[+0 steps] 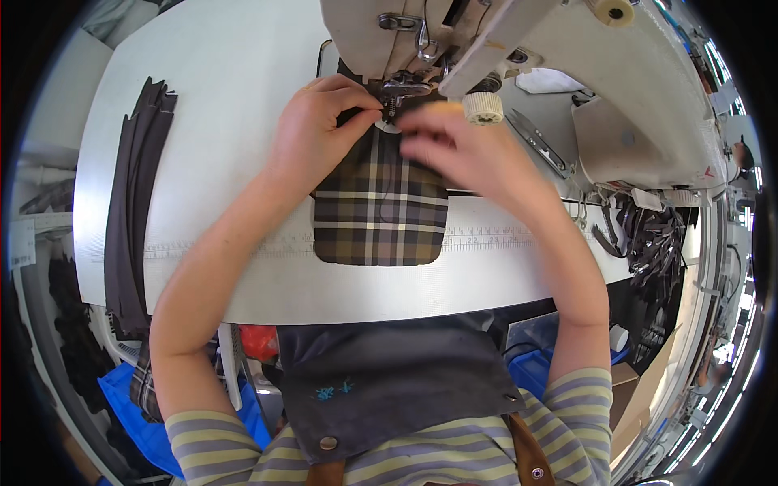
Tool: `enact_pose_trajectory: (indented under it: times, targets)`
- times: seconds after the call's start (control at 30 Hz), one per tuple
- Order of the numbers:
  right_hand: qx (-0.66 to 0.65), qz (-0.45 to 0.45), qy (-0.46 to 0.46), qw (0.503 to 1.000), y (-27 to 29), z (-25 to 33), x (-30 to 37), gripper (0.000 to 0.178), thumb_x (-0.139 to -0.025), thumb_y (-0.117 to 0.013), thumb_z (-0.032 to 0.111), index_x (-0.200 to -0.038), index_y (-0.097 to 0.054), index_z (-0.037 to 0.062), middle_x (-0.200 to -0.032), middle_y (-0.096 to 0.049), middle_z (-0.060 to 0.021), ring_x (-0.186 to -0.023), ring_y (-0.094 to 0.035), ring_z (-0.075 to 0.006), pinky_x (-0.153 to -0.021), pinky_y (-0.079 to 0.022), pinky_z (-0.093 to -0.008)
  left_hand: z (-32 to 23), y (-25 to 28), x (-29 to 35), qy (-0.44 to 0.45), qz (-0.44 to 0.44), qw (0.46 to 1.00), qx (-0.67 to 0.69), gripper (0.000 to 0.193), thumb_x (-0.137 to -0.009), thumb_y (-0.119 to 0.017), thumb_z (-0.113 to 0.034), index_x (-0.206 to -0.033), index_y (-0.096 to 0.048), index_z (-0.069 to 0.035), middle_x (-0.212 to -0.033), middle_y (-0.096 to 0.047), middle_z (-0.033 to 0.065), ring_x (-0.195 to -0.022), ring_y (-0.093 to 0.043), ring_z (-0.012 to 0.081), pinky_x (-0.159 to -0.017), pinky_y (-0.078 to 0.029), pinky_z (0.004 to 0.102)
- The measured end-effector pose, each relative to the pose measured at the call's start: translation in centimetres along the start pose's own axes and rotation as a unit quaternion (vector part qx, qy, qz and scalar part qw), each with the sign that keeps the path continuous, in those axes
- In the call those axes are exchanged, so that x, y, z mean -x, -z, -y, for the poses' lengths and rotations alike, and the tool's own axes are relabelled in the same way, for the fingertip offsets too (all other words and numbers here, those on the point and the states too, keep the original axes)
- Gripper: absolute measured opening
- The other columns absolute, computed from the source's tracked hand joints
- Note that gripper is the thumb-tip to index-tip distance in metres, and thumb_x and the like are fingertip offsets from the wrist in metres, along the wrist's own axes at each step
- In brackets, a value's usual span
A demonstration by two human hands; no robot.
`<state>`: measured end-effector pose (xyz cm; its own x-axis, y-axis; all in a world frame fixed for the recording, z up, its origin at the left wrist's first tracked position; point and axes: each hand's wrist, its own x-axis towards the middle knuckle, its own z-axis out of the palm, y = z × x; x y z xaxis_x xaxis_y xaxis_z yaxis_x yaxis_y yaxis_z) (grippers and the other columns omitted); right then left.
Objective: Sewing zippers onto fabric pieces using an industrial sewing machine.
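Note:
A plaid fabric piece (381,235) in black, brown and white, with rounded near corners, lies on the white table under the head of a sewing machine (640,81). My left hand (324,121) is at the left of the presser foot (395,104). Its thumb and index finger are pinched together, and whatever sits between them is too small to make out. Just right of the foot is my right hand (458,146), its fingers bent and smeared by motion over the fabric's far part. A thin dark thread seems to trail across the plaid.
Dark fabric strips (134,211) lie stacked at the table's left. A long metal tool (539,142) rests beside the machine, right of my right hand. Dark scraps (656,251) hang at the right edge. A blue bin (121,405) stands below left, a cardboard box (636,405) below right.

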<state>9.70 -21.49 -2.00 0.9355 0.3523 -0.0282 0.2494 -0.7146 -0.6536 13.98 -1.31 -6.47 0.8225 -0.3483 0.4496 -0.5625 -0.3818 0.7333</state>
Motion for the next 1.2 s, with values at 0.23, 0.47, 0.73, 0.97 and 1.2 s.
enact_pose_trajectory:
  times: [0.23, 0.47, 0.73, 0.97, 1.2]
  targets:
    - [0.249, -0.156, 0.351, 0.889, -4.0, 0.9, 3.3, 0.028, -0.075, -0.065, 0.015, -0.1, -0.06, 0.0014, -0.102, -0.067, -0.0139, -0.09, -0.065, -0.0293, -0.081, -0.051, -0.0383, 0.0, 0.2, -1.4, 0.042, 0.044, 0.998, 0.034, 0.007, -0.08, -0.069, -0.006, -0.085, -0.069, -0.001, -0.084, -0.065, 0.0083, -0.076, -0.061, 0.0207, -0.071, -0.048, 0.029]
    - [-0.125, -0.198, 0.133, 0.963, -2.2, 4.8, 1.1, 0.014, -0.083, -0.067, 0.003, -0.097, -0.066, 0.0053, -0.077, -0.068, -0.0091, -0.063, -0.066, -0.0231, -0.058, -0.052, -0.0314, 2.5, 2.8, -4.0, 0.145, 0.279, 0.909, 0.273, 0.013, -0.084, -0.067, -0.004, -0.091, -0.069, 0.007, -0.092, -0.066, 0.0041, -0.086, -0.061, 0.0119, -0.079, -0.048, 0.0253]
    - [0.144, -0.113, 0.334, 0.924, -3.1, -0.1, 5.3, 0.021, -0.073, -0.073, 0.005, -0.092, -0.065, 0.0005, -0.101, -0.071, -0.0111, -0.092, -0.069, -0.027, -0.076, -0.056, -0.0334, -0.7, 0.4, -0.8, -0.011, 0.046, 0.998, 0.033, 0.008, -0.081, -0.068, -0.005, -0.087, -0.07, -0.001, -0.086, -0.066, 0.0095, -0.074, -0.063, 0.0252, -0.069, -0.051, 0.0307]
    - [0.17, -0.119, 0.311, 0.927, -3.5, 1.1, 2.1, 0.047, -0.074, -0.076, 0.026, -0.11, -0.062, -0.0014, -0.119, -0.062, -0.0147, -0.113, -0.059, -0.0302, -0.091, -0.05, -0.0402, -0.7, 0.9, -1.1, 0.039, 0.067, 0.995, 0.066, 0.01, -0.082, -0.067, -0.006, -0.09, -0.071, 0.0, -0.085, -0.066, 0.0089, -0.074, -0.064, 0.0229, -0.07, -0.05, 0.0295]
    - [0.183, -0.087, 0.273, 0.941, -4.9, 0.5, 1.8, 0.065, -0.077, -0.072, 0.039, -0.122, -0.055, -0.0052, -0.127, -0.055, -0.0214, -0.125, -0.049, -0.034, -0.106, -0.038, -0.0445, -0.8, 1.0, -1.0, 0.075, 0.08, 0.99, 0.088, 0.011, -0.082, -0.066, -0.006, -0.089, -0.071, 0.001, -0.083, -0.066, 0.0081, -0.073, -0.064, 0.0195, -0.069, -0.05, 0.0288]
